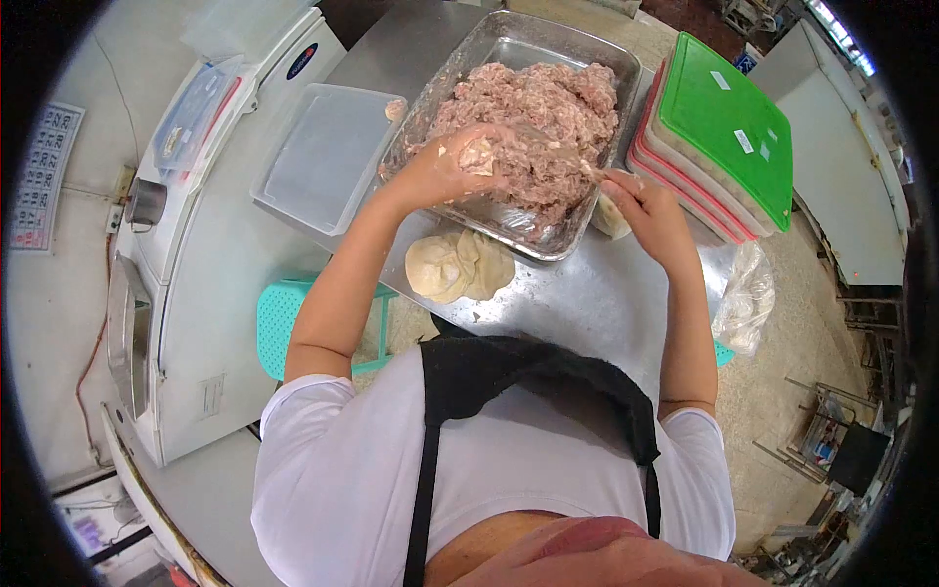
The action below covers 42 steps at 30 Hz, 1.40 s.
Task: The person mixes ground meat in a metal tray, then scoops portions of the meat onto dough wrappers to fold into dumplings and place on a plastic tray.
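My left hand [445, 168] is over the near left part of a metal tray [533, 247] of pink minced meat [548, 93]. Its fingers curl around a pale dough wrapper [477, 157]. At the tray's near right edge, my right hand [648, 210] pinches a thin utensil, its far end against the meat; the exact kind is hard to make out. A floppy stack of round dough wrappers [455, 269] lies on the metal table [577, 303] in front of the tray. More pale dough [610, 217] shows partly beneath my right hand.
Left of the tray lies a translucent plastic lid [323, 157]. Stacked containers with a green lid [724, 108] stand on the right. A clear plastic bag [745, 298] hangs at the table's right edge. A turquoise stool [284, 318] and white appliance [220, 293] are on the left.
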Tool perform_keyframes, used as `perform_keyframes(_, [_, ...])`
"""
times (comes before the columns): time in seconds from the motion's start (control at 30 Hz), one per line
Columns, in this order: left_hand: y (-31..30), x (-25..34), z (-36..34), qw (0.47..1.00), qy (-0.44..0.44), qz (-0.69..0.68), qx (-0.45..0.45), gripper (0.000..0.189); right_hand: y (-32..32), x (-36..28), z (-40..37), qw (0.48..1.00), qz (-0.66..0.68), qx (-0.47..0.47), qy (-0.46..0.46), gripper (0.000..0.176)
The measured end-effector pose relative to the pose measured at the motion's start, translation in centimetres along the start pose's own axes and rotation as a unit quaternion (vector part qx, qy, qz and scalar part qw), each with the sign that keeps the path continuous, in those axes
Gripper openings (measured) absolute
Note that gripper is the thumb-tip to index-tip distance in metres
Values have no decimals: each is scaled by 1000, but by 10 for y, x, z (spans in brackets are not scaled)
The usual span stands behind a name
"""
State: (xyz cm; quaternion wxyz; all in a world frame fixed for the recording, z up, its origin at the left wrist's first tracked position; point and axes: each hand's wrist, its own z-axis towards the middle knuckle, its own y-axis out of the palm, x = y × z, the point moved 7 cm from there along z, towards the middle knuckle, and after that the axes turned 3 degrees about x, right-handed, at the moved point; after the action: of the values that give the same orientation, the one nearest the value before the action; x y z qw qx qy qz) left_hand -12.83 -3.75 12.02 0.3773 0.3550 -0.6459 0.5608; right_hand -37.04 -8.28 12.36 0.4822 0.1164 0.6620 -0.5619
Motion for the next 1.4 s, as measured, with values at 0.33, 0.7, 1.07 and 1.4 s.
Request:
perform_keyframes(0.33, [-6, -7, 5, 992, 73, 93, 50, 45, 3, -17, -4, 989, -70, 87, -92, 29])
perform_keyframes(0.7, [-21, 2, 7, 967, 239, 88, -32, 46, 24, -81, -14, 977, -189, 27, -98, 27])
perform_keyframes(1.07, [-113, -84, 13, 985, 144, 93, 9, 50, 96, -94, 25, 978, -198, 45, -36, 28])
perform_keyframes(1.4, [-220, -241, 37, 970, 37, 182, 154, 48, 125, -12, -37, 920, 156, 228, 278, 30])
